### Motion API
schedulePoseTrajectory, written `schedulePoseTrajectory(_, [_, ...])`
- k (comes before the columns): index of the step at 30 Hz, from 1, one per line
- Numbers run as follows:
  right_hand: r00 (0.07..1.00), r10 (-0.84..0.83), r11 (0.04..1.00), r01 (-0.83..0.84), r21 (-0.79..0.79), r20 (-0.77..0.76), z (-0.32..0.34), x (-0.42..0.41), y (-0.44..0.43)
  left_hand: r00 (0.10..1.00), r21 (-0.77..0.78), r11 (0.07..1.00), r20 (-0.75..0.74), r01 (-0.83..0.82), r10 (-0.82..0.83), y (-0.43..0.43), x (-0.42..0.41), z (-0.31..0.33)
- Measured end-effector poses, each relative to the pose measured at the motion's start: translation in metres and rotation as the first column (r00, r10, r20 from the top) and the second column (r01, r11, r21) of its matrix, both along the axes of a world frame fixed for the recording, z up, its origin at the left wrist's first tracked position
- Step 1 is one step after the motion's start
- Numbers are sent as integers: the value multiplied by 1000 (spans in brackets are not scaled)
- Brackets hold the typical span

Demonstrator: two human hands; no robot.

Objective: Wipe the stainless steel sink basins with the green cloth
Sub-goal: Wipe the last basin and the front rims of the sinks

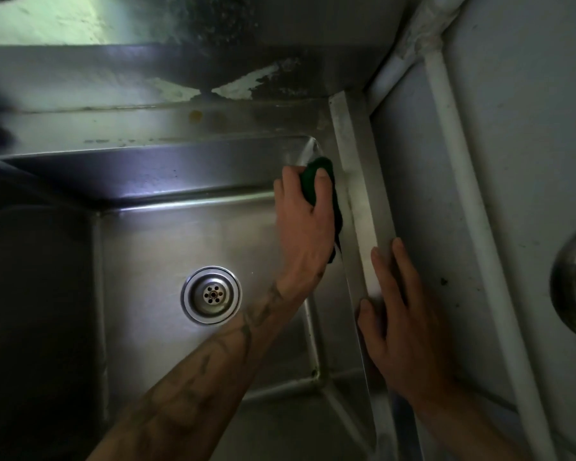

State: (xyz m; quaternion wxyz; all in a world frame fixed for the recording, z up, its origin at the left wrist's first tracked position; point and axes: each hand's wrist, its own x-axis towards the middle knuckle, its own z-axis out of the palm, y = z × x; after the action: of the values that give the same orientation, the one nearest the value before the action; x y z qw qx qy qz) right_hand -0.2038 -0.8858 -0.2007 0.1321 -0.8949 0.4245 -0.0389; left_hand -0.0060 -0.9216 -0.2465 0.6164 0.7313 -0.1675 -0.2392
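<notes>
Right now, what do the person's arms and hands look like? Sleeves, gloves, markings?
Both hands are bare: no gloves, rings or watch visible. The left hand leads to a bare forearm with dark tattoo linework running from the wrist down toward the elbow; no sleeve shows. The right hand has no visible markings, and its wrist is bare too. The rest of that arm is out of view.

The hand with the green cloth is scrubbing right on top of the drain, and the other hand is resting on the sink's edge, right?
Not quite. In the head view the left hand presses the green cloth against the basin's right wall near the far corner, well away from the drain. The right hand does rest on the sink's edge.
</notes>
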Motion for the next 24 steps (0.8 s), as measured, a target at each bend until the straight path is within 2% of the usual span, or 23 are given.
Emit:
schedulePoseTrajectory(2, [1000,-5,1000,5,-1,7,2,2,1,1000,36,999,-15,-17,17,-2,-1,-5])
schedulePoseTrajectory(5, [1000,-3,1000,3,-2,15,3,2,1,974,212,975,-227,60,-11,-5,2,-24])
schedulePoseTrajectory(7, [1000,-14,1000,14,27,13,6,3,2,958,315,941,-284,122,-29,1,1,-33])
schedulePoseTrajectory(8, [1000,-17,999,17,42,13,7,4,3,964,288,951,-262,116,-38,5,-2,-32])
schedulePoseTrajectory(11, [1000,-17,999,16,49,17,9,5,3,993,78,995,-105,62,-54,19,-19,-19])
schedulePoseTrajectory(13, [1000,-12,999,11,45,26,8,5,4,998,33,999,-46,36,-35,28,-31,-22])
schedulePoseTrajectory(14, [999,-11,999,10,41,30,8,4,3,998,57,997,-47,45,-42,31,-34,-28])
schedulePoseTrajectory(16, [999,-12,999,11,38,33,6,3,2,984,187,976,-154,115,-86,34,-37,-45])
schedulePoseTrajectory(18, [999,-18,999,17,33,35,5,4,2,953,360,908,-281,215,-114,39,-36,-61])
schedulePoseTrajectory(19, [999,-16,1000,15,28,37,5,4,2,949,386,893,-294,231,-118,43,-36,-63])
schedulePoseTrajectory(24, [1000,-11,1000,12,-7,27,1,3,2,988,170,979,-125,117,-96,66,-67,-35])
